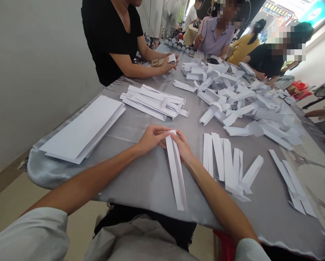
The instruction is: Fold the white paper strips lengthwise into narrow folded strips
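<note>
Grey satin cloth covers the surface (pixel 124 177), and a long folded paper strip (pixel 175 174) lies lengthwise near its edge. Left hand (pixel 150 139) and right hand (pixel 182 146) pinch its top end, both half-closed. Folded strips (pixel 227 159) lie just right; a paper stack (pixel 82 128) sits well left, with bare cloth between.

Left hand (pixel 150 139), right hand (pixel 182 147), folded white paper strip (pixel 175 172) between them, grey tablecloth (pixel 147 181) beneath

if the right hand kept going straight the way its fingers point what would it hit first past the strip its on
Past the folded paper strip, the right hand would probably meet the loose stack of folded white paper strips first, though depth is hard to judge from this view.
</note>
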`<state>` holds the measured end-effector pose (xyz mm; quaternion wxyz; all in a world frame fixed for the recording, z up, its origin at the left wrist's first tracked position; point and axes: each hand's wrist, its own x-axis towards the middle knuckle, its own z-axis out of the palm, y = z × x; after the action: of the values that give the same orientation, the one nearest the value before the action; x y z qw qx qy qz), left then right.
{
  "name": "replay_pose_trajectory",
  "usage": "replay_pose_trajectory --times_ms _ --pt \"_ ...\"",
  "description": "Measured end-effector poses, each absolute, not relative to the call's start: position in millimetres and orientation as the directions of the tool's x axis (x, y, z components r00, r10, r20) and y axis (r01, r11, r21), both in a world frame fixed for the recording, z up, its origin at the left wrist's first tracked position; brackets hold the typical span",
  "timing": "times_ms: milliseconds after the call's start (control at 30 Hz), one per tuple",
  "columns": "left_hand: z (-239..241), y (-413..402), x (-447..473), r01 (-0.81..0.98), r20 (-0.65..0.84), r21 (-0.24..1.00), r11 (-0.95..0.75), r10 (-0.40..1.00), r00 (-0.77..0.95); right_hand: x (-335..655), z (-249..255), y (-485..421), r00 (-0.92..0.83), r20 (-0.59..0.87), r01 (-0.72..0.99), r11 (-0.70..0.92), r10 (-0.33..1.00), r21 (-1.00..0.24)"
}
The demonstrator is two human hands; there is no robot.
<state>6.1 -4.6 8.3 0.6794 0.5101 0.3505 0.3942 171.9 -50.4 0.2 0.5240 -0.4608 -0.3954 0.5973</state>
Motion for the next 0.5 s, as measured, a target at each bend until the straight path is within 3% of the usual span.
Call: replay_pose_trajectory --times_ms 500 --pt "2.5 -5.5 6.2 -0.175 -0.021 0.978 0.111 0.892 0.451 172.7 -1.8 -49.6 -0.051 -0.136 -0.276 -0.144 0.989 -0.950"
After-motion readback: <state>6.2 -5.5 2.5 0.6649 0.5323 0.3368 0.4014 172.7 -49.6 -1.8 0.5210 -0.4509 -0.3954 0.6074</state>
